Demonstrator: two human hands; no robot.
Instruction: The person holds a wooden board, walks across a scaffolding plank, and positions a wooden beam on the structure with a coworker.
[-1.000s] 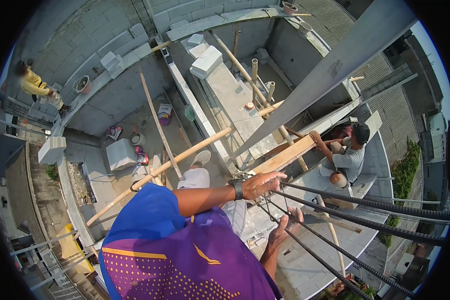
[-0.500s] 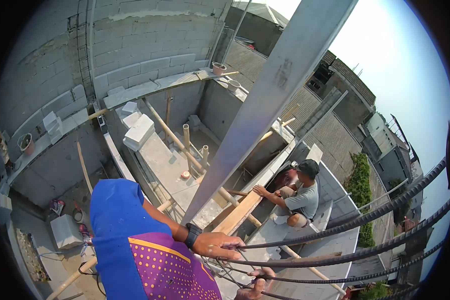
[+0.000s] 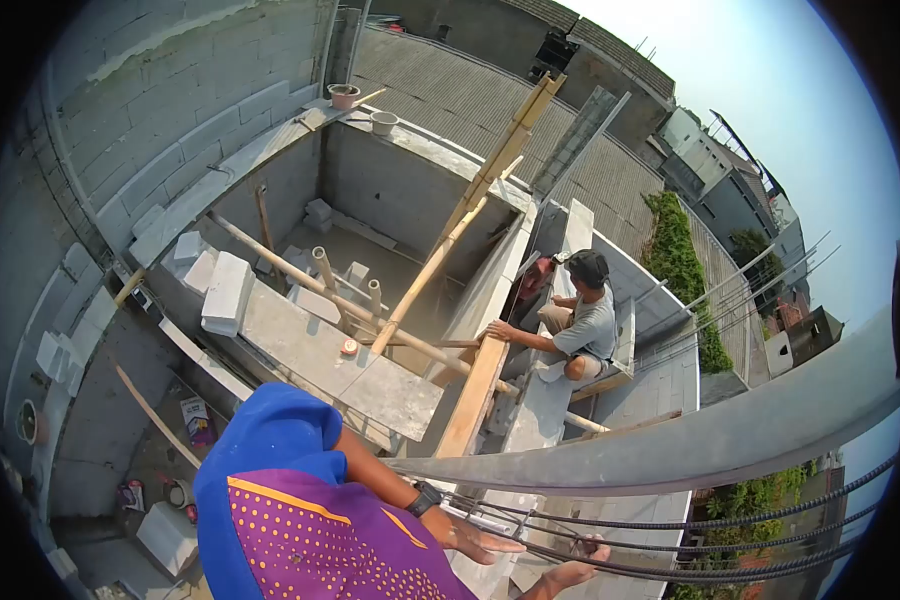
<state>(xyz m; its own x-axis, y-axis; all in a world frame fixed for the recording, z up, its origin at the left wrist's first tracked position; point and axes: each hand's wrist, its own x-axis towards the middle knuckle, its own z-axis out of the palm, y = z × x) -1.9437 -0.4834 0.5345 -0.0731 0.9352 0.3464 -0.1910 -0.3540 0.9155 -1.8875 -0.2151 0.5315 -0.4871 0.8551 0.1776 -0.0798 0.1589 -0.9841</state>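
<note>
Comparing with the view half a second before, the camera has swung right and up; the long grey flat metal beam (image 3: 670, 450), which then rose steeply across the frame, now lies almost level just above the hands, and the bundle of dark ribbed steel reinforcing bars (image 3: 690, 545) has dropped to the bottom edge; the judgement is that the head turned, while the grip on the steel changed little.

Left to right: the pale grey concrete-block wall (image 3: 170, 130) is coarse and jointed; white lightweight blocks (image 3: 225, 290) sit on a flat cement slab (image 3: 320, 360); round bamboo props (image 3: 430, 265) cross the pit; a smooth yellow timber plank (image 3: 475, 395) slopes down.

The left hand (image 3: 475, 540), with a black wristwatch (image 3: 425, 497) on its wrist, has fingers extended and loosely curled over the near ends of the bars; the right hand (image 3: 575, 570) lies beneath them at the frame edge, whether it is clasped cannot be told.

Further right, a seated co-worker in a grey shirt and dark cap (image 3: 585, 320) rests a hand on the plank.
</note>
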